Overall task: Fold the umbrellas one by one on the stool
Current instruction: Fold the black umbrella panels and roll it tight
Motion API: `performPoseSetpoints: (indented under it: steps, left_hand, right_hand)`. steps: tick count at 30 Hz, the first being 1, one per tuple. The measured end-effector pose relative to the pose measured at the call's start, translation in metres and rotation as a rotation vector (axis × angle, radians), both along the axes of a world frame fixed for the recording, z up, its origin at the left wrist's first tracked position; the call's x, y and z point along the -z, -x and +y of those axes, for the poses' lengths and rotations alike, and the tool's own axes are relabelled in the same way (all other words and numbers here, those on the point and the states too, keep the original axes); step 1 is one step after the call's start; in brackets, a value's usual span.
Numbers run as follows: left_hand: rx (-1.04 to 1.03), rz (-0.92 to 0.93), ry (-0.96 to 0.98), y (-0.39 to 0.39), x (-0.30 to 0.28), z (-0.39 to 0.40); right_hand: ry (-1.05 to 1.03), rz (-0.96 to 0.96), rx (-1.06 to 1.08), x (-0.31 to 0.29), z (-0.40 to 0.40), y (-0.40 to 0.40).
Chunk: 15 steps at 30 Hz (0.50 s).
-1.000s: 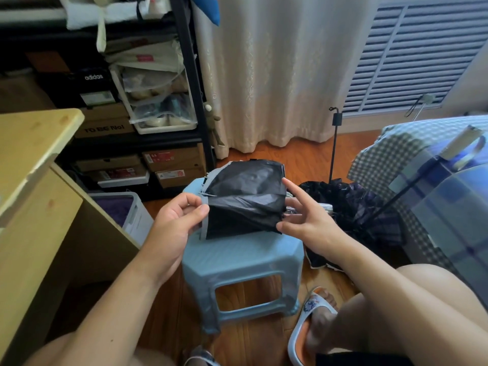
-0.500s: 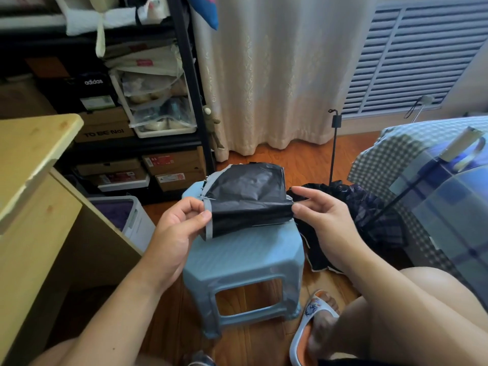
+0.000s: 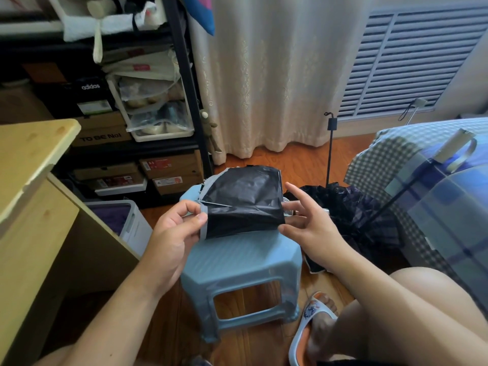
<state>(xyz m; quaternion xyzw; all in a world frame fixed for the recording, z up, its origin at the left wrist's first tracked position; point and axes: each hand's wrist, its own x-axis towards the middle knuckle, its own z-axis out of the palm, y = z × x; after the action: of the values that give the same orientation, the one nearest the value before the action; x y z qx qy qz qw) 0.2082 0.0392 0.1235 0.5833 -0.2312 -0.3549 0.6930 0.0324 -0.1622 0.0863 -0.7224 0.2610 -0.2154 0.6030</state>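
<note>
A collapsed black umbrella with a grey outer edge (image 3: 243,202) lies across the far part of the light blue plastic stool (image 3: 243,260). My left hand (image 3: 174,231) pinches the umbrella's left end between thumb and fingers. My right hand (image 3: 306,220) is at the umbrella's right end, thumb under the fabric edge and fingers spread; a bit of metal shows by the fingers. A second, dark plaid umbrella (image 3: 353,215) lies loose on the floor to the right of the stool, its thin shaft (image 3: 329,151) standing upright.
A wooden desk (image 3: 31,165) is at the left with a white storage bin (image 3: 126,223) beside it. A black shelf with shoe boxes (image 3: 169,167) stands behind. A bed with checked bedding (image 3: 422,186) is at the right. My slippered foot (image 3: 314,320) rests near the stool's front leg.
The umbrella fabric has been folded down tighter at its near edge. My right hand's fingers have opened and spread at the right end. The left hand stays pinched on the left end.
</note>
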Motion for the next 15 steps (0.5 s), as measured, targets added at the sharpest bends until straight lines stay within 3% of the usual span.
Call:
performPoseSetpoints:
  steps: [6,11,15]
  left_hand:
    - [-0.074,-0.028,-0.046,0.000,0.001,-0.001]
    - [-0.088,-0.187,-0.110,0.002,0.004,0.000]
    - [-0.110,-0.324,-0.113,0.008,-0.001,-0.001]
  right_hand:
    - [0.156,-0.097,0.139,0.004,-0.003,-0.002]
    - [0.133,-0.081,0.005,0.012,-0.003,0.000]
    - [0.180,-0.145,0.147,0.012,-0.002,-0.001]
